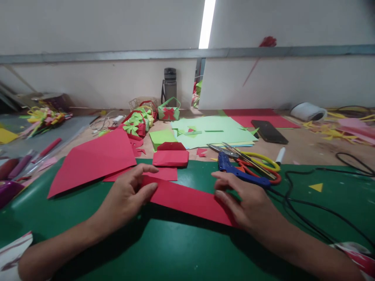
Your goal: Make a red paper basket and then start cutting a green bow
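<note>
A long red paper strip [187,199] slants above the green mat, its right end lower and nearer me. My left hand [129,191] grips its left end, thumb in front and fingers behind. At the other end, my right hand [246,199] has its fingers curled around the strip, the thumb along its upper edge; the palm hides that end. Just beyond the strip lies a folded red paper piece [171,157], with a flat red paper piece [168,174] partly under it. A large red paper sheet [96,160] is left of these.
A blue glue gun [234,169] lies beside scissors [263,160] beyond my right hand, its black cable [307,200] trailing right. Behind are pale green sheets [216,125], a phone [268,131], a small paper basket [169,113] and a bottle [170,86]. Markers [47,150] lie left.
</note>
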`<state>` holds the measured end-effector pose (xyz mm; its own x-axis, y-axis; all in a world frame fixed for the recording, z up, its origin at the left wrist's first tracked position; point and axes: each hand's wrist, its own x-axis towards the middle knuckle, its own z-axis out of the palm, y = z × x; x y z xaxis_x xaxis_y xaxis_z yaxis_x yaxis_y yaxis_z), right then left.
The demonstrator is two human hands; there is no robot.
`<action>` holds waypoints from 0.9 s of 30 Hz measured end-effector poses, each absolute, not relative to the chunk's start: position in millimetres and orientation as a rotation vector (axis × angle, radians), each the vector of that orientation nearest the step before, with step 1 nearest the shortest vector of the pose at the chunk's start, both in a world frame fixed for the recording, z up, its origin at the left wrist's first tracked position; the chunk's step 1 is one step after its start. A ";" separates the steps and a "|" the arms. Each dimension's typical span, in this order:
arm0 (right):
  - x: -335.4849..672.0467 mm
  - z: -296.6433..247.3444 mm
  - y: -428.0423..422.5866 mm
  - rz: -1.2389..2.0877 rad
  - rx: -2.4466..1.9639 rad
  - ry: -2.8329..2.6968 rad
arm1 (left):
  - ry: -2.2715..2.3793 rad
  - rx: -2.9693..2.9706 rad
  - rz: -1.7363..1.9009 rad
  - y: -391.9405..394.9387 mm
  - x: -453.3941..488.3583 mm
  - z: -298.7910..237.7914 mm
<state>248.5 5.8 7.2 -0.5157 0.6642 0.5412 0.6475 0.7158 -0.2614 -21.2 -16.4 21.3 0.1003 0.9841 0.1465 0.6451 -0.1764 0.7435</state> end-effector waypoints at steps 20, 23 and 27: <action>226.0 -8.3 -2.4 -0.401 -0.704 -2.571 | 1.527 1.681 0.634 -13.0 -23.0 14.1; 227.0 -14.0 -0.1 -0.367 -0.750 -2.589 | 1.566 2.449 0.952 -17.3 -30.3 11.3; 226.2 -17.0 -0.1 -0.307 -0.752 -2.610 | 1.328 2.922 0.949 -29.7 -22.1 6.0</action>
